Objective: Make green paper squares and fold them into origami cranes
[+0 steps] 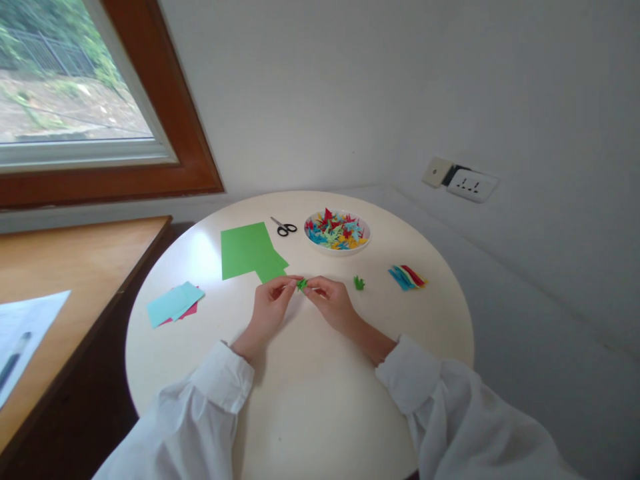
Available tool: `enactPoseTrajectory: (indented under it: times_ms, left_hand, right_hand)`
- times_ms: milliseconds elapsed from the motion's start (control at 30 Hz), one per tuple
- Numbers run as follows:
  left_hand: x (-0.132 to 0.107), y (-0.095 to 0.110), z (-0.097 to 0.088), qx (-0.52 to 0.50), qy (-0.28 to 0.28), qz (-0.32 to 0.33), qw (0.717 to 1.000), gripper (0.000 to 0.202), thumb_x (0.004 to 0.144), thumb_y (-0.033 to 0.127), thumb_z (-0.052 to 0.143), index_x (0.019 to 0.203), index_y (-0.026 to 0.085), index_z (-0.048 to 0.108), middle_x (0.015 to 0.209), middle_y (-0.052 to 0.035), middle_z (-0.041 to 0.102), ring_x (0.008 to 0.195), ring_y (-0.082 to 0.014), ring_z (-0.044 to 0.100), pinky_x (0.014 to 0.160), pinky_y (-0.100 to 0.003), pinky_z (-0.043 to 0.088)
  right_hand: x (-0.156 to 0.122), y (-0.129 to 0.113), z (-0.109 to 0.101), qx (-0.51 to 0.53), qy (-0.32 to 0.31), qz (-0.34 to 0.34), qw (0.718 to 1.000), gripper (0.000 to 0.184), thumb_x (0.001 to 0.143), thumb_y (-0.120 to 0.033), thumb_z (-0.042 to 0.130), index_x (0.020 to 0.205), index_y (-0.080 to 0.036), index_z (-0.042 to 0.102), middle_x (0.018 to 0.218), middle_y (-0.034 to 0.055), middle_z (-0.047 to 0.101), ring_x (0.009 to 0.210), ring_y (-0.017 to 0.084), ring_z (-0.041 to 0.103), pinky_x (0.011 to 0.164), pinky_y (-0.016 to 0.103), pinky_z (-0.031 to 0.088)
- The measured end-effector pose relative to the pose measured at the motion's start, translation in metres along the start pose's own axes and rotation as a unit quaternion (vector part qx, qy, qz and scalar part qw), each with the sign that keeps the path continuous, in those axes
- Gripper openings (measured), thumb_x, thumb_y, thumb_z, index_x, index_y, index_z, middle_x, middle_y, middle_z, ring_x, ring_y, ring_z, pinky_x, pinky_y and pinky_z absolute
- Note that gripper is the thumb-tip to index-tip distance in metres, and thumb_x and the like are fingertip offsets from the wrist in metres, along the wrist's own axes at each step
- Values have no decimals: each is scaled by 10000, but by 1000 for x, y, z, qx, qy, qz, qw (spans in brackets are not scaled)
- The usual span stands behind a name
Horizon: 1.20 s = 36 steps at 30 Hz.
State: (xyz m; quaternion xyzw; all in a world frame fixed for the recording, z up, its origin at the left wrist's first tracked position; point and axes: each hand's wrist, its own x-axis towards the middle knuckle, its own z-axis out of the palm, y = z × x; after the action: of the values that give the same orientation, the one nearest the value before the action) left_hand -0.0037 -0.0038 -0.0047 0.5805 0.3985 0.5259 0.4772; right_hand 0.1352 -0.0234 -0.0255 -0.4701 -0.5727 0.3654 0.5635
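Between my two hands, near the middle of the round table, is a small green folded paper piece (pixel 301 285). My left hand (pixel 271 303) pinches it from the left with thumb and fingers. From the right, my right hand (pixel 333 303) pinches its other side. The piece's exact shape is partly hidden by my fingertips. Another small green folded paper (pixel 359 283) lies on the table just right of my right hand. Green paper sheets (pixel 245 250) rest beyond my left hand, one with a corner reaching close to my fingers.
Scissors with black handles (pixel 286 229) lie beside a white bowl (pixel 337 252) full of colourful folded papers. Coloured paper strips (pixel 407 277) are at the right; light blue and pink papers (pixel 175 303) at the left. A wooden desk (pixel 95 267) adjoins the round white table (pixel 310 400).
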Motion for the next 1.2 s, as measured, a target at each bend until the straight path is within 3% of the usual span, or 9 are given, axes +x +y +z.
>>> enactPoseTrajectory:
  times_ms: [167, 400, 700, 1200]
  left_hand:
    - [2, -2, -3, 20, 17, -23, 999, 159, 680, 309, 679, 663, 153, 709, 643, -24, 698, 623, -150, 598, 621, -265, 469]
    - [4, -6, -1, -74, 21, -69, 995, 165, 676, 290, 686, 637, 132, 663, 628, -13, 656, 642, -139, 607, 734, -305, 508]
    - [7, -9, -2, -215, 12, -177, 960, 175, 609, 256, 717, 613, 118, 609, 622, -26, 646, 606, -130, 618, 703, -298, 512]
    - [9, -11, -1, -308, 0, -246, 919, 67, 688, 151, 618, 635, 115, 599, 617, -39, 645, 545, -107, 599, 639, -252, 517]
  right_hand:
    - [0, 1, 0, -10, 2, 5, 1000, 142, 720, -325, 588, 688, -189, 613, 689, 17, 652, 651, 153, 581, 605, 270, 463]
    - [0, 0, -1, -31, -7, 4, 999, 158, 738, -344, 572, 690, -194, 582, 659, -8, 603, 634, 139, 552, 600, 263, 447]
    - [-1, 1, -2, -44, -36, 0, 998, 142, 762, -322, 525, 687, -203, 535, 642, -21, 546, 624, 128, 521, 621, 257, 436]
    - [-2, -2, -2, -59, -64, -16, 996, 168, 796, -331, 483, 691, -201, 500, 668, -18, 502, 643, 126, 480, 630, 252, 413]
